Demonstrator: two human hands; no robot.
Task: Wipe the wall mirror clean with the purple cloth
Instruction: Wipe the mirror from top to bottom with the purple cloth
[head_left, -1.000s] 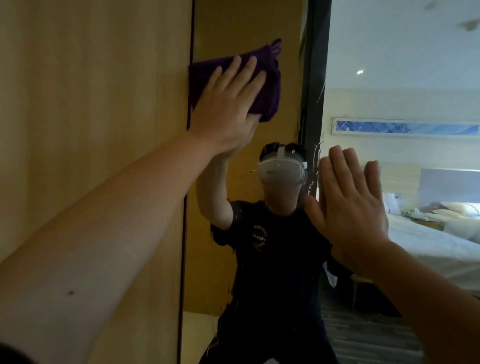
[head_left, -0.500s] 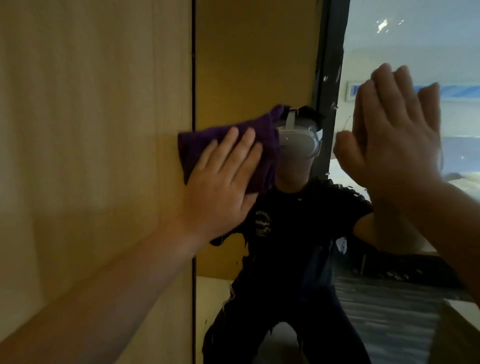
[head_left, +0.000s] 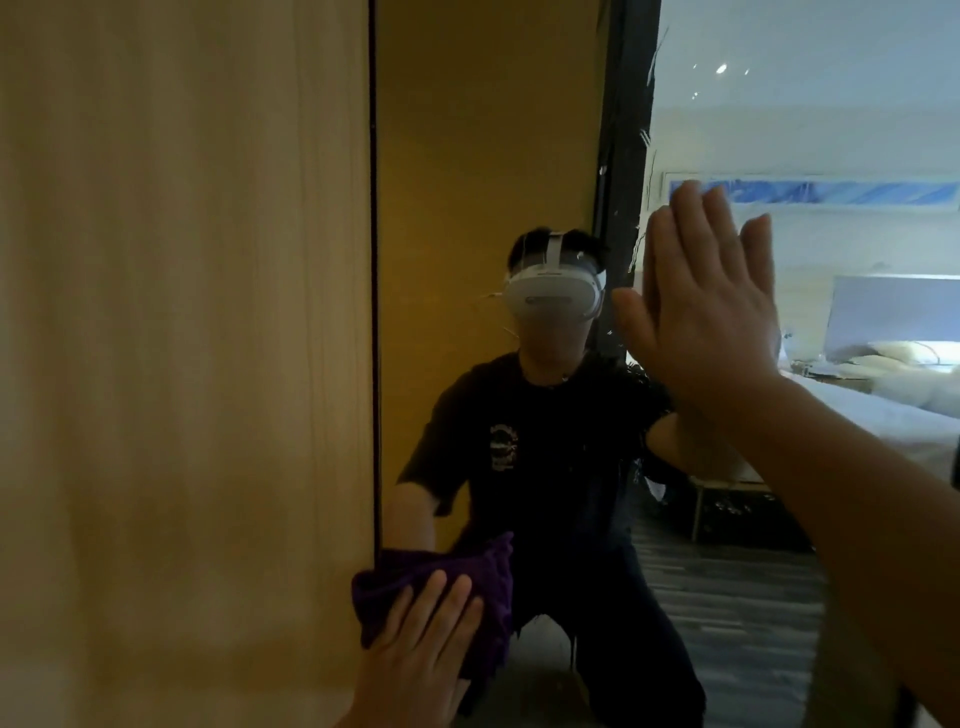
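Note:
The wall mirror (head_left: 488, 156) fills the middle and right of the view, its left edge running down beside a wooden panel. My left hand (head_left: 415, 654) lies flat on the purple cloth (head_left: 483, 582), pressing it against the glass low down, right at the mirror's left edge. My right hand (head_left: 701, 317) is spread flat with fingers up against the glass at about head height. In the glass I see a crouching person in a dark shirt with a white headset.
A light wooden wall panel (head_left: 182, 364) covers the whole left side. The mirror reflects a dark door frame (head_left: 618, 156), a bed with white linen (head_left: 893, 410), a blue wall picture (head_left: 831, 192) and a grey floor (head_left: 727, 597).
My left hand has dragged the purple cloth down the mirror's left edge from near the top to the bottom. My right hand has stayed flat on the glass, and the view has dropped lower.

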